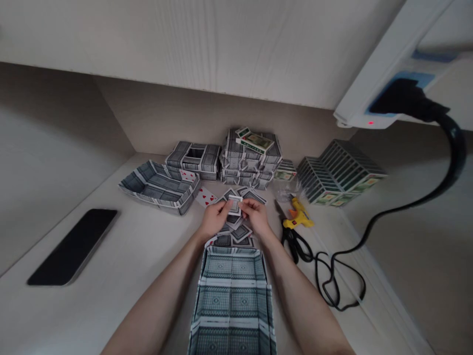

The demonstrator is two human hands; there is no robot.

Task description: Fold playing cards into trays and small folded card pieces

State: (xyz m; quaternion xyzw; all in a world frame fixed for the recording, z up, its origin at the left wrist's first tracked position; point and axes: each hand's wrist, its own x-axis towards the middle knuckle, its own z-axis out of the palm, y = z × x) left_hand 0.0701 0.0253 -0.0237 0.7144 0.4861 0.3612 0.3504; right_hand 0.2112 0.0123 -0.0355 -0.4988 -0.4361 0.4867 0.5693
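My left hand [215, 218] and my right hand [255, 215] meet over the middle of the desk, both pinching one small folded playing card [234, 203] between their fingertips. Beneath them lie several loose folded cards [236, 231], grey-patterned backs up. Nearer to me, between my forearms, sits a long open tray made of joined playing cards [232, 296]. A face-up card with red hearts [205, 197] lies just left of my left hand.
A second card tray [159, 187], card boxes [193, 160] and stacked card pieces [251, 160] stand behind. Rows of card decks [338, 172] sit right. A yellow glue gun [298, 216], black scissors [295, 244], a black cable [343, 281] and a phone [74, 245] lie around.
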